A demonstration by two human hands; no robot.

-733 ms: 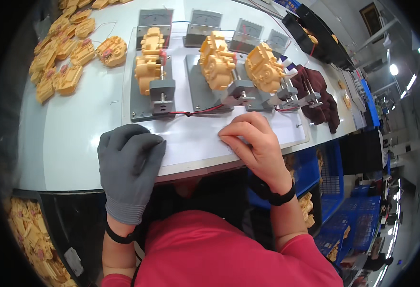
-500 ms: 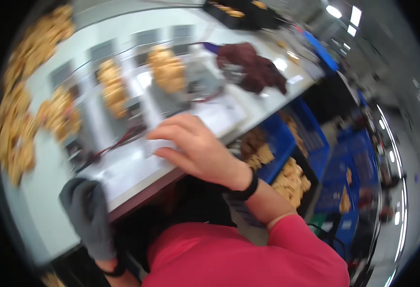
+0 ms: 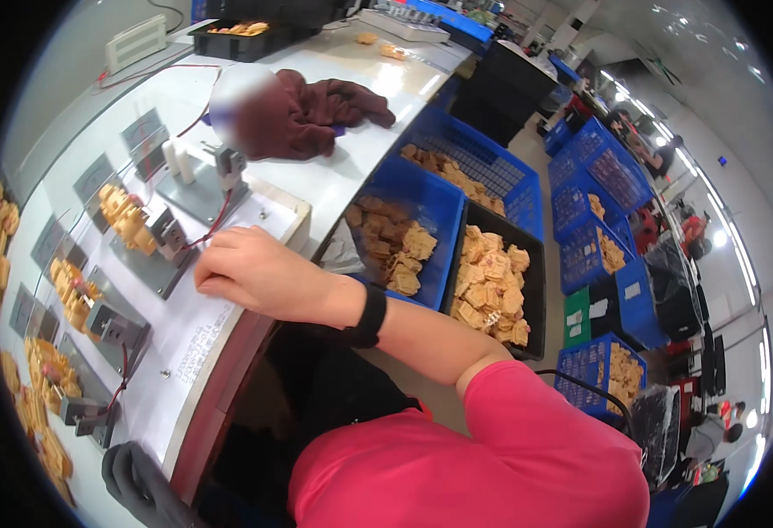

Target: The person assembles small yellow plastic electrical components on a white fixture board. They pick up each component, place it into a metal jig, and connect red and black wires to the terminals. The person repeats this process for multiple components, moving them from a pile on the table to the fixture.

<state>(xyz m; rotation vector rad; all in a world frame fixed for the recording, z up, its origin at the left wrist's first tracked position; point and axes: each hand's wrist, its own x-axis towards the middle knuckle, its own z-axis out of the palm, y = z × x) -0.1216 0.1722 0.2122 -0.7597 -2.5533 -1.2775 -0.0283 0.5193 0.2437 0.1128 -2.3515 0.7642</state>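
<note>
Bright overhead light, fisheye bending, dark rim

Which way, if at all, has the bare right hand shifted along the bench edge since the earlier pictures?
Cannot tell: the camera swung. The right hand rests on the white sheet beside the red wire.

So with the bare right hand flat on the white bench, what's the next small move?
Probably reach the bare right hand to the blue crate of tan moulded parts beside the bench: the grey metal fixture with white pegs appears empty, and the hand holds nothing visible.
</note>
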